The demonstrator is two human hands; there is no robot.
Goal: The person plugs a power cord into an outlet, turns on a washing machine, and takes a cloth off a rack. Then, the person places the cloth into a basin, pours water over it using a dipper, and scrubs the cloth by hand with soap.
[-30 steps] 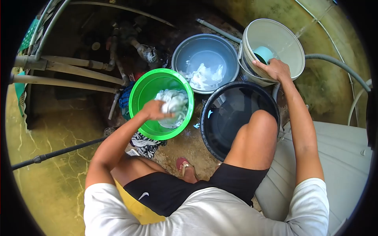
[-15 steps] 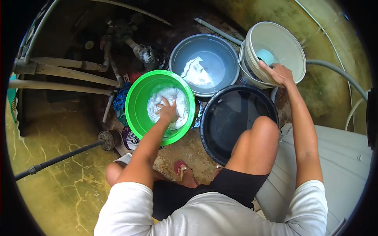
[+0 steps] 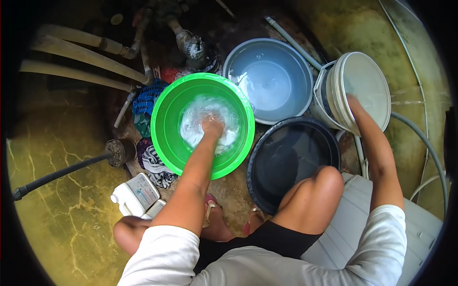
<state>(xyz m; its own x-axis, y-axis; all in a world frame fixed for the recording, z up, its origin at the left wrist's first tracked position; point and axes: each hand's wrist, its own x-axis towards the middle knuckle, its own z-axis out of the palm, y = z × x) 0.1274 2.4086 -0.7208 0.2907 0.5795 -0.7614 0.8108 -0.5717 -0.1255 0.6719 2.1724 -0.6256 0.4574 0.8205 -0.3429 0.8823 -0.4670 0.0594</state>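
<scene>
My left hand (image 3: 213, 127) is down in the green basin (image 3: 164, 119), in bubbly water over white cloth (image 3: 193, 126). Its fingers are under the surface and blurred. On the right, my right hand (image 3: 353, 102) reaches into a whitish bucket (image 3: 337, 90), which leans to one side. The bucket wall hides most of that hand, so its fingers and anything in them cannot be seen.
A grey basin (image 3: 281, 90) holding water stands behind, and a black basin (image 3: 296, 157) lies near my knee. Left are a white jug (image 3: 138, 193), patterned cloths (image 3: 155, 159), a blue net-like cloth (image 3: 149, 97) and pipes (image 3: 90, 62). A grey ribbed panel (image 3: 343, 214) lies right.
My right hand has gone from the bucket's rim, beside a light-blue cup, deeper inside; the cup is now out of sight. My left hand has sunk into the water, which now swirls.
</scene>
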